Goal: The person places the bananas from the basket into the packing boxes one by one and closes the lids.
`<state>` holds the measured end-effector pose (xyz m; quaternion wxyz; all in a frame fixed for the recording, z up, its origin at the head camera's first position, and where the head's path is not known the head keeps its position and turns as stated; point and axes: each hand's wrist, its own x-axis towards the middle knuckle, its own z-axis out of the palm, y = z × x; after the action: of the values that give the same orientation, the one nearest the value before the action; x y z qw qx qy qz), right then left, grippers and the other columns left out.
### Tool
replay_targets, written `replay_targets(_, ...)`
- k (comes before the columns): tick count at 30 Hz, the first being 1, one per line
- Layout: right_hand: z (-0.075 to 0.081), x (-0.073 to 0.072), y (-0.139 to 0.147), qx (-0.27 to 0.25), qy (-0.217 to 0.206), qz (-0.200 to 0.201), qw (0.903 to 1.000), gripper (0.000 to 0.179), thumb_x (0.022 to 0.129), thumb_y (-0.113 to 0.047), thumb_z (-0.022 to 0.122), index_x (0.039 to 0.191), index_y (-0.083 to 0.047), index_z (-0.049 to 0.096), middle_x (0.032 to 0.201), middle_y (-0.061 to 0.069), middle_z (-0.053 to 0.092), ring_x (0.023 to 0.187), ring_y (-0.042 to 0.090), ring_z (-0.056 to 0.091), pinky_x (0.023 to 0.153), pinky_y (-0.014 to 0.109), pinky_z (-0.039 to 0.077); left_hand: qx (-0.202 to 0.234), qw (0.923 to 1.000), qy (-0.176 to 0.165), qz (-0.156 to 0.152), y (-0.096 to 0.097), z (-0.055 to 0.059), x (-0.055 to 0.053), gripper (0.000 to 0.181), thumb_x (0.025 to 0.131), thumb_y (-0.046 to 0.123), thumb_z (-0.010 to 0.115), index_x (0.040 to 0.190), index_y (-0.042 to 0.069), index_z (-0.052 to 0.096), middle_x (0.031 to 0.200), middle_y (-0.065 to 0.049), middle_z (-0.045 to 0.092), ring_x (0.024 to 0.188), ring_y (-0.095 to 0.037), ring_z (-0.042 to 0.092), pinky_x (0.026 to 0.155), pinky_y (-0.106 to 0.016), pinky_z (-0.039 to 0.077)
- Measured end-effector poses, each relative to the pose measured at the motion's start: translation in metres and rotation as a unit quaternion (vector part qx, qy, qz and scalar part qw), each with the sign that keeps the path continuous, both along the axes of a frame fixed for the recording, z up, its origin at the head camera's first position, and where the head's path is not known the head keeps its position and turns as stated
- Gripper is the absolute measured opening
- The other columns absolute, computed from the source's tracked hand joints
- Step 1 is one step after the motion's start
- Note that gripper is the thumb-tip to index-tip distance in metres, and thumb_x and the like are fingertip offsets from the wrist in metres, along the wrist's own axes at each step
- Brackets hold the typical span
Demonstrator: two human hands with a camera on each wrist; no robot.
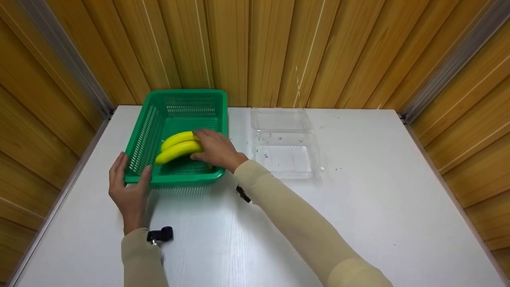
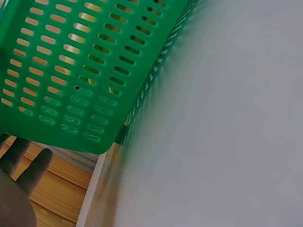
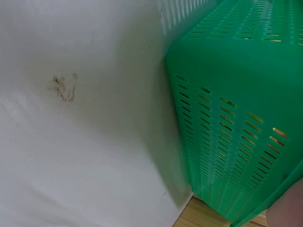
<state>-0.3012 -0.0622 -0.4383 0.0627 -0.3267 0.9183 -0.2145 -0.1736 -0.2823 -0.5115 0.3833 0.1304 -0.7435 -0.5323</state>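
In the head view two yellow bananas (image 1: pixel 179 148) lie side by side in the green plastic basket (image 1: pixel 226 119). My right hand (image 1: pixel 217 148) reaches over the basket's right side and grips the bananas by their right end, fingers behind and thumb in front. A small yellow bit shows under that hand, too covered to make out. My left hand (image 1: pixel 129 191) holds the basket's near left corner, thumb at the front rim and fingers along the left side. The left wrist view has the left fingers (image 2: pixel 35 170) by the rim. The right wrist view shows the basket's slotted wall (image 3: pixel 227 127).
A clear plastic clamshell box (image 1: pixel 285 159) stands with its lid raised, right of the basket on the white table (image 1: pixel 358 223). Wood-look panels (image 1: pixel 271 52) wall the table at the back and both sides. Small dark specks dot the tabletop.
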Motion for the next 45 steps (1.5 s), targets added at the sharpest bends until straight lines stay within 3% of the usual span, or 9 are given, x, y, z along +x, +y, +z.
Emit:
replay_targets(9,0.001,-0.001,0.0,0.012,0.028,0.006,0.9995,0.065,0.099,-0.039,0.077,0.153,-0.012,0.054,0.138,0.004,0.057,0.114,0.019,0.054,0.105,0.031,0.047,0.001,1.0,0.003,-0.002,-0.002,-0.003,-0.003,0.063,0.094,0.01,0.082,0.152,0.006,0.058,0.157,-0.002,0.052,0.148,-0.016,0.043,0.121,-0.029,0.035)
replay_targets(13,0.0,-0.002,-0.002,0.024,0.032,-0.001,0.9992,0.063,0.098,-0.044,0.077,0.148,-0.011,0.058,0.127,0.004,0.059,0.103,0.018,0.056,0.093,0.028,0.05,0.011,0.9998,0.016,-0.01,0.004,0.005,0.001,0.062,0.094,0.008,0.081,0.151,0.003,0.059,0.157,-0.005,0.053,0.147,-0.017,0.044,0.121,-0.03,0.036)
replay_targets(18,-0.001,-0.002,-0.006,0.044,0.033,-0.011,0.9984,0.063,0.097,-0.05,0.076,0.144,-0.012,0.059,0.119,0.001,0.063,0.097,0.017,0.057,0.087,0.028,0.049,0.017,0.9995,0.021,-0.016,0.007,0.008,0.003,0.06,0.094,0.004,0.08,0.15,0.001,0.059,0.157,-0.007,0.053,0.147,-0.019,0.044,0.12,-0.031,0.038)
replay_targets(23,-0.002,-0.002,-0.009,0.051,0.033,-0.021,0.9979,0.055,0.097,-0.05,0.076,0.135,-0.013,0.06,0.11,-0.001,0.063,0.093,0.018,0.058,0.084,0.028,0.049,0.015,0.9997,0.011,-0.013,0.001,0.0,-0.001,0.062,0.094,0.006,0.08,0.152,0.005,0.058,0.158,-0.002,0.052,0.147,-0.017,0.044,0.119,-0.031,0.039)
replay_targets(28,-0.002,0.001,-0.011,0.054,0.023,-0.027,0.9979,0.055,0.097,-0.049,0.076,0.134,-0.013,0.06,0.108,-0.001,0.063,0.094,0.018,0.059,0.086,0.028,0.05,0.012,0.9998,0.012,-0.009,-0.008,-0.012,-0.005,0.062,0.094,0.011,0.082,0.152,0.009,0.059,0.158,0.0,0.052,0.147,-0.015,0.043,0.12,-0.029,0.038)
replay_targets(32,-0.003,0.002,-0.014,0.066,0.023,-0.027,0.9972,0.057,0.097,-0.05,0.077,0.135,-0.011,0.059,0.109,0.0,0.063,0.095,0.019,0.059,0.089,0.03,0.051,0.009,0.9999,0.012,-0.007,-0.008,-0.014,-0.004,0.062,0.094,0.011,0.082,0.152,0.01,0.059,0.158,0.001,0.052,0.148,-0.014,0.043,0.119,-0.028,0.038)
replay_targets(38,-0.003,0.0,-0.016,0.077,0.039,-0.032,0.9957,0.055,0.097,-0.047,0.077,0.135,-0.01,0.061,0.11,0.001,0.065,0.093,0.019,0.059,0.088,0.03,0.053,0.009,0.9996,0.024,-0.013,0.003,0.003,0.002,0.06,0.095,0.008,0.08,0.15,0.003,0.059,0.157,-0.007,0.052,0.148,-0.017,0.043,0.12,-0.029,0.037)
replay_targets(42,-0.002,-0.001,-0.015,0.062,0.043,-0.035,0.9966,0.049,0.097,-0.043,0.078,0.131,-0.01,0.063,0.105,0.0,0.065,0.09,0.018,0.06,0.084,0.029,0.053,0.016,0.999,0.036,-0.02,0.012,0.019,0.009,0.058,0.094,0.006,0.078,0.148,-0.003,0.059,0.156,-0.014,0.052,0.148,-0.02,0.044,0.121,-0.029,0.036)
replay_targets(45,-0.003,-0.002,-0.014,0.042,0.034,-0.037,0.9978,0.046,0.096,-0.04,0.079,0.128,-0.01,0.064,0.103,0.0,0.065,0.089,0.018,0.06,0.083,0.028,0.052,0.022,0.9988,0.038,-0.023,0.015,0.022,0.011,0.058,0.094,0.003,0.078,0.148,-0.004,0.059,0.156,-0.016,0.052,0.148,-0.021,0.044,0.121,-0.029,0.035)
